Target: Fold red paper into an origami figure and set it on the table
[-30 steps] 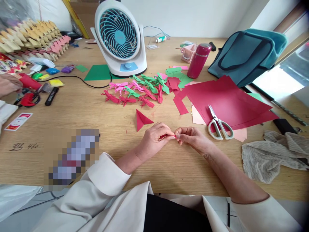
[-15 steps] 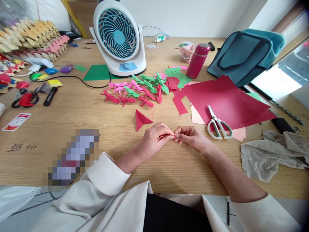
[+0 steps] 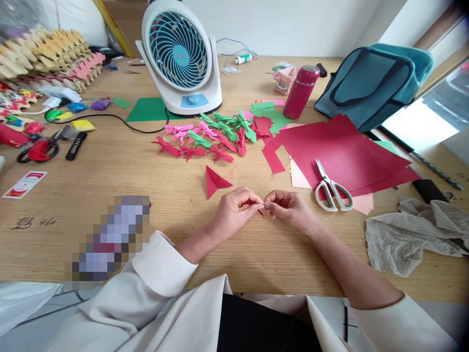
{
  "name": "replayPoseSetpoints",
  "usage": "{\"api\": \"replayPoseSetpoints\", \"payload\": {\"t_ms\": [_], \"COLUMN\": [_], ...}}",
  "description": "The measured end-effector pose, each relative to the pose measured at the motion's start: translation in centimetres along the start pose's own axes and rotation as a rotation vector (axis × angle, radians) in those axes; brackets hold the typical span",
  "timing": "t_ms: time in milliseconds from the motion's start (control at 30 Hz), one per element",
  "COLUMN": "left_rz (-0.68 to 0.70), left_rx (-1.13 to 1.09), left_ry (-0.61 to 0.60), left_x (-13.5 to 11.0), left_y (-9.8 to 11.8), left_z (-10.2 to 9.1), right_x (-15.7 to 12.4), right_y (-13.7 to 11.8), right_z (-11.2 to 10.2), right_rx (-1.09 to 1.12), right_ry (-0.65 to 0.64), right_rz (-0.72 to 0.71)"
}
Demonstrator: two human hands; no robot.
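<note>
My left hand (image 3: 234, 211) and my right hand (image 3: 291, 209) meet fingertip to fingertip just above the wooden table (image 3: 120, 171), both pinched on a small folded piece of red paper (image 3: 256, 208) that is mostly hidden by the fingers. A folded red paper triangle (image 3: 215, 181) lies on the table just beyond my left hand. Further back is a cluster of several finished red, pink and green folded paper figures (image 3: 208, 138).
White-handled scissors (image 3: 331, 187) lie on a stack of red paper sheets (image 3: 340, 151) right of my hands. A white and teal fan (image 3: 182, 55), a maroon flask (image 3: 301, 91), a teal bag (image 3: 373, 80) and a grey cloth (image 3: 410, 237) surround the area. Markers and clutter lie at left.
My hands stay in place; the fingers have shifted slightly and a tip of the red paper now pokes out below them. At the far left edge, a red object has moved.
</note>
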State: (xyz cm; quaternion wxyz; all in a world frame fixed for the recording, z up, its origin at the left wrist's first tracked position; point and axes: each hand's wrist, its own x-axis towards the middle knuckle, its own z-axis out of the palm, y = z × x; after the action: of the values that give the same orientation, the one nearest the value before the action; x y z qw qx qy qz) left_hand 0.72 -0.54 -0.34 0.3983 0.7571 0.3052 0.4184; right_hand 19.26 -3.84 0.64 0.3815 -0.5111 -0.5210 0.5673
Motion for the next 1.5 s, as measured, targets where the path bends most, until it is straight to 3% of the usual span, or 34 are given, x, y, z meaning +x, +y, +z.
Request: {"api": "replayPoseSetpoints", "payload": {"t_ms": [300, 533, 800, 1100, 1500], "left_rz": [-0.15, -0.143, -0.076, -0.095, -0.048], "left_rx": [-0.131, -0.08, -0.139, -0.12, -0.12], "left_ry": [0.015, 0.011, -0.006, -0.038, 0.006], "left_x": [0.2, 0.3, 0.3, 0.3, 0.3], "left_y": [0.0, -0.2, -0.2, -0.3, -0.9], "left_z": [0.2, -0.2, -0.1, -0.1, -0.2], "right_x": [-0.4, -0.2, 0.0, 0.0, 0.1], "right_y": [0.2, 0.0, 0.5, 0.5, 0.1], "right_z": [1.2, 0.8, 0.7, 0.6, 0.4], "right_rx": [-0.014, 0.005, 0.008, 0.006, 0.064], "right_ry": [0.129, 0.013, 0.008, -0.008, 0.017], "right_rz": [-0.083, -0.034, -0.014, -0.008, 0.03]}}
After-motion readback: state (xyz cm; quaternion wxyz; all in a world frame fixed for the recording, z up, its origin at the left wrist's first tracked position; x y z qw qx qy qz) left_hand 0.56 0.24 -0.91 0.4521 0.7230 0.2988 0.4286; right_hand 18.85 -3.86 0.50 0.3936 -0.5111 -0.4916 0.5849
